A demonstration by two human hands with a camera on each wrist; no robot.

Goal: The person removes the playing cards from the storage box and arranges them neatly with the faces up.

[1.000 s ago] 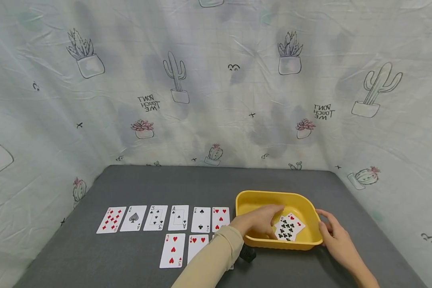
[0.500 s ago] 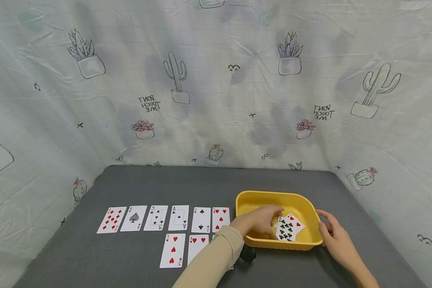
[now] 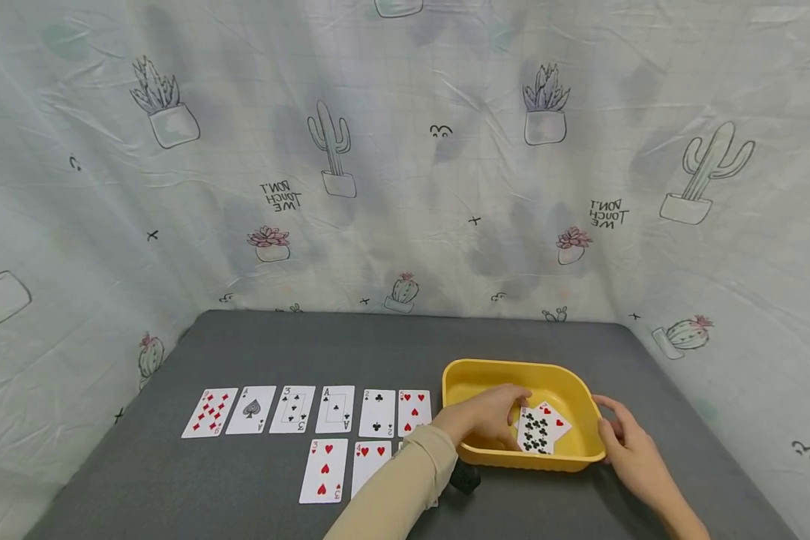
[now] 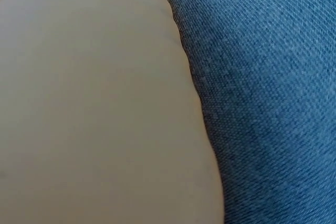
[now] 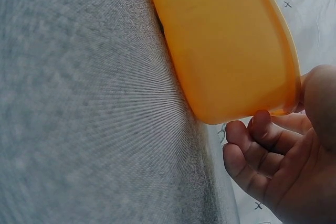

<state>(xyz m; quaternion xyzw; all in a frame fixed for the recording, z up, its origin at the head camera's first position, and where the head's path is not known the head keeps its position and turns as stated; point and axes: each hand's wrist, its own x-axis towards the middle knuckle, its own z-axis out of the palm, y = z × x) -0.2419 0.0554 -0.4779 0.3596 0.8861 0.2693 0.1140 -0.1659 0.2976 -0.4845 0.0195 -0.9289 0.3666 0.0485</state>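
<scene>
My left hand (image 3: 489,412) reaches over the near left side of a yellow tray (image 3: 506,364), thumb and forefinger curved at the ends of a clubs playing card (image 3: 535,431). That card overlaps a hearts card (image 3: 559,423) on the tray floor. My right hand (image 3: 631,442) grips the tray's right end, thumb at the rim; in the right wrist view its fingers (image 5: 262,124) touch the outside of the tray (image 5: 226,45). The left wrist view holds only a beige sleeve (image 4: 105,98) and blue denim (image 4: 262,93).
Left of the tray, playing cards lie face up in two rows on the dark table (image 3: 175,487), among them an ace of spades (image 3: 250,410) and a three of hearts (image 3: 323,471). My left sleeve hides part of the lower row. A black object (image 3: 464,476) shows at that wrist.
The clubs card in the tray has turned slightly and shifted under my left hand, mostly in the first half second. Both hands and the tray have stayed almost still.
</scene>
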